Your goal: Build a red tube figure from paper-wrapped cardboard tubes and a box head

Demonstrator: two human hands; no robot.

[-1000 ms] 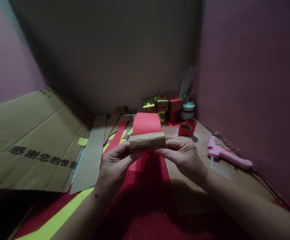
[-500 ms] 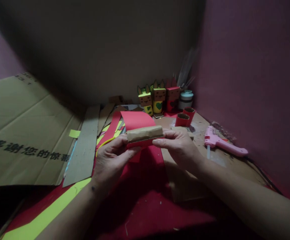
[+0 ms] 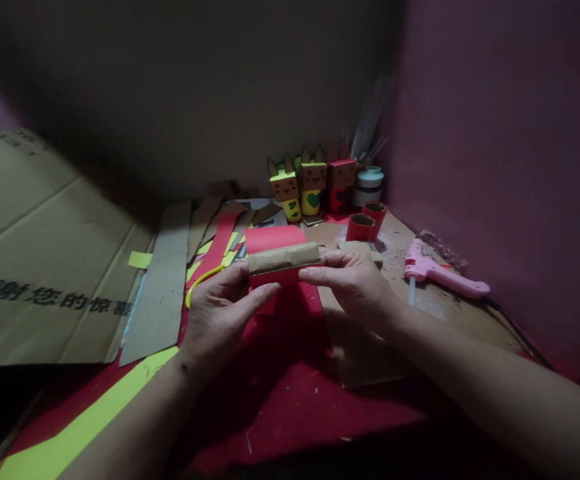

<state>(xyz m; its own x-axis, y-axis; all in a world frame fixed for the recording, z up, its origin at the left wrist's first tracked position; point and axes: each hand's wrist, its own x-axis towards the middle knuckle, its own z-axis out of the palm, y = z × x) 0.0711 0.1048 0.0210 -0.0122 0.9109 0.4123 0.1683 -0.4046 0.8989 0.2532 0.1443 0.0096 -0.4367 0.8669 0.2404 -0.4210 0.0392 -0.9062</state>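
Note:
Between my two hands is a brown cardboard roll [image 3: 284,257], held level, with red paper [image 3: 276,237] along its far side and red along its lower front edge. My left hand [image 3: 220,307] pinches its left end, thumb underneath in front. At the right end my right hand [image 3: 353,280] grips it with thumb and fingers. How the paper joins the roll is partly hidden. Just left of my left hand show the yellow handles of scissors [image 3: 197,283].
Cardboard strips and paper scraps [image 3: 215,247] lie left of centre, beside a big cardboard sheet [image 3: 45,253]. Cardboard figures [image 3: 313,190] and a lidded jar [image 3: 369,185] stand at the back. Two red tubes [image 3: 360,228] and a pink glue gun [image 3: 443,273] are on the right.
The view has shifted slightly, so everything sits a little higher and further left. Both hands keep the same hold on the roll.

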